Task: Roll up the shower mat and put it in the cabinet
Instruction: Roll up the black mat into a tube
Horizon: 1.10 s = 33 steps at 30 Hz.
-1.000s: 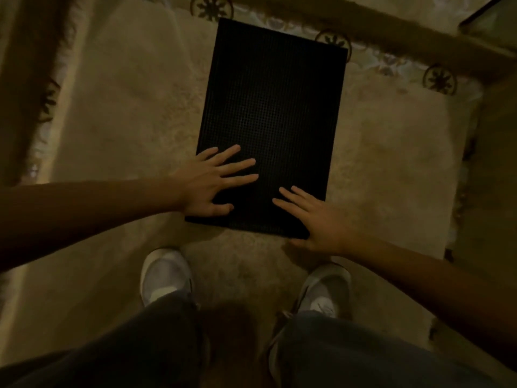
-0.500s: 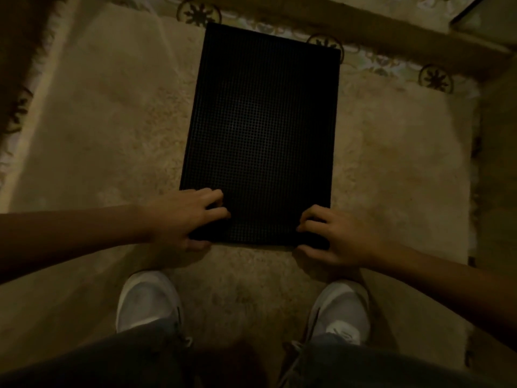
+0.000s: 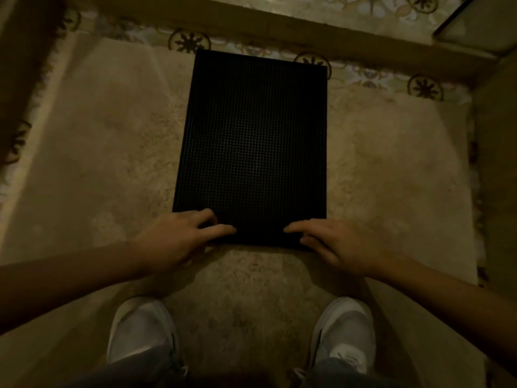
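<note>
On the beige rug (image 3: 112,163), just ahead of my white shoes (image 3: 141,329), the black shower mat (image 3: 253,141) lies flat, not yet rolled. I have the left hand (image 3: 170,242) and right hand (image 3: 338,245) at its near corners, fingers curled over the edge; whether thumbs are under it I cannot tell. Judged step: starting the roll. Next I'd need to lift this edge and curl it tightly away, both hands even. No cabinet in view. Light is dim; mat texture barely reads.
</note>
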{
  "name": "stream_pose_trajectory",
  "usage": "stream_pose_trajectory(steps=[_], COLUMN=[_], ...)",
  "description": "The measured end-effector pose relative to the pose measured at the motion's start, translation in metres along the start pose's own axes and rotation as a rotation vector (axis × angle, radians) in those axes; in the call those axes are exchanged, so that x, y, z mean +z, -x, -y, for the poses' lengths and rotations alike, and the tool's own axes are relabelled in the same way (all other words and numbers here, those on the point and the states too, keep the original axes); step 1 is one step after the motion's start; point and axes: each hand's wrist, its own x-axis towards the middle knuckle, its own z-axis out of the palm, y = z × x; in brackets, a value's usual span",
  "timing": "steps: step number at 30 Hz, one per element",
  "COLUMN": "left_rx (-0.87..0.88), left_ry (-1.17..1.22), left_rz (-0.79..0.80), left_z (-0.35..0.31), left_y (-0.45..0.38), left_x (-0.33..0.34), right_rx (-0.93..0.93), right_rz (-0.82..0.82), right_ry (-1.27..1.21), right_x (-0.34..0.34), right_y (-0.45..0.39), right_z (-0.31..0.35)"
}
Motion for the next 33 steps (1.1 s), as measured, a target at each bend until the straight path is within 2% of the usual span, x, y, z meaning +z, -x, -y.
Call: stream_pose_trajectory(steps=[3,6,10,16,20,26,30,33], left_rx=[-0.068,0.027,0.1,0.041,0.093,0.093,0.039,0.025], left_ry=[-0.02,-0.256,-0.434,-0.304,-0.259,-0.282,-0.216,-0.116], left_rz=[-0.08,-0.192,-0.199,-0.19,-0.209,-0.263,-0.186,-0.188], left_z=[0.004,0.008,0.007,-0.008,-0.006,-0.008,-0.003,0.004], left_y=[-0.002,-0.008,-0.01,-0.016,-0.013,-0.009,-0.011,-0.015], left_x=[0.003,0.008,0.012,0.011,0.006,0.008,0.005,0.001], right_rx=[-0.086,-0.081,-0.154,-0.187,-0.134,-0.108,-0.069,-0.068], right_rz=[-0.084,-0.205,-0.308,-0.28,-0.254,-0.22,-0.104,-0.038], right_ry=[0.045,0.131,0.368,0.396,0.409,0.54,0.424,0.334], right_x=[0.0,0.003,0.014,0.014,0.014,0.012,-0.003,-0.016], right_y=[-0.002,-0.004,-0.011,-0.012,-0.007,-0.005,-0.013,-0.022], right_z=[-0.002,-0.006,0.001,0.007,0.01,0.01,0.004,-0.003])
